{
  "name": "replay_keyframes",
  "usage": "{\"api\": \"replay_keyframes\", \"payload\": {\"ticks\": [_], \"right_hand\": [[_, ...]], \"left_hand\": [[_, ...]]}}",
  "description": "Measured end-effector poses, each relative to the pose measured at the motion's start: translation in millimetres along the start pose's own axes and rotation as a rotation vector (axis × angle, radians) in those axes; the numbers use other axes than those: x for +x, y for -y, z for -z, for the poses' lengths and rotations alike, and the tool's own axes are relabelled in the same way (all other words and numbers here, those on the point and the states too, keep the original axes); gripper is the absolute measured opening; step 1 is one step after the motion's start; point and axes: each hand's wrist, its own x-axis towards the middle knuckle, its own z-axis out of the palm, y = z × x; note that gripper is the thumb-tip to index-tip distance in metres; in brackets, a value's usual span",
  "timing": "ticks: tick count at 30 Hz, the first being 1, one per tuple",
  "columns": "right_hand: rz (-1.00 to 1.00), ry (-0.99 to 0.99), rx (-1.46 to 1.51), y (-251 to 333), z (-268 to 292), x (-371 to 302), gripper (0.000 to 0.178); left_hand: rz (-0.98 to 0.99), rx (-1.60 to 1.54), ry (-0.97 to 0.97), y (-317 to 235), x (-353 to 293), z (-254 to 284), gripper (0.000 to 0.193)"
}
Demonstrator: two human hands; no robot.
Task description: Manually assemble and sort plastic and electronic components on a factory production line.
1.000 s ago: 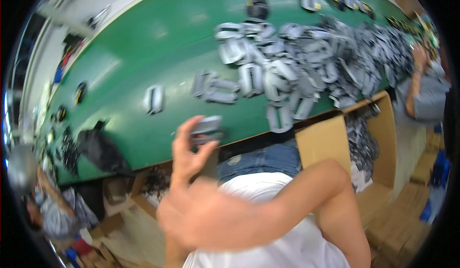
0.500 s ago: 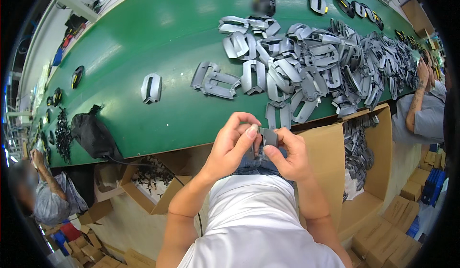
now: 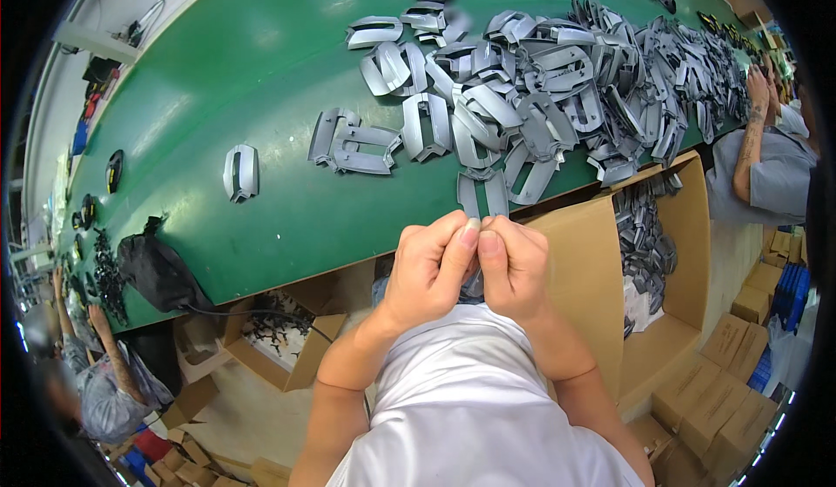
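Observation:
Just off the table's near edge, my left hand (image 3: 433,265) and my right hand (image 3: 515,268) are closed side by side, thumbs together on top. Between them they grip a grey plastic frame (image 3: 473,285), mostly hidden by my fingers; only a small part shows beneath the thumbs. Right beyond my fingertips, another grey slotted frame (image 3: 483,193) lies at the table edge. A large heap of similar silver-grey frames (image 3: 549,121) spreads from there toward the right. A single frame (image 3: 241,174) rests alone on the left part of the green table (image 3: 287,95).
An open cardboard box (image 3: 575,269) holding grey parts stands at my right, below the table edge. Another box (image 3: 300,361) with small dark pieces sits lower left. A black bag (image 3: 161,265) lies on the table. Co-workers sit at left and right (image 3: 775,174).
My hands have come closer together and closed more tightly round the grey frame, covering most of it. The view has shifted, so the table's things appear farther left and higher.

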Motion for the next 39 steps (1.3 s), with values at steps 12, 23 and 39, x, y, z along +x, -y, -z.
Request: {"api": "replay_keyframes", "payload": {"ticks": [12,23,39], "right_hand": [[0.040,0.040,0.246,4.1,-5.4,3.8,0.024],[-0.005,-0.062,0.178,-0.1,-9.5,-3.0,0.028],[-0.105,-0.037,0.139,3.8,-8.9,0.3,0.029]], "left_hand": [[-0.040,-0.259,-0.154,11.3,-6.4,-6.4,0.033],[-0.318,0.223,-0.317,13.0,-5.6,-15.6,0.027],[-0.644,0.499,-0.369,17.8,-7.7,-15.7,0.013]]}}
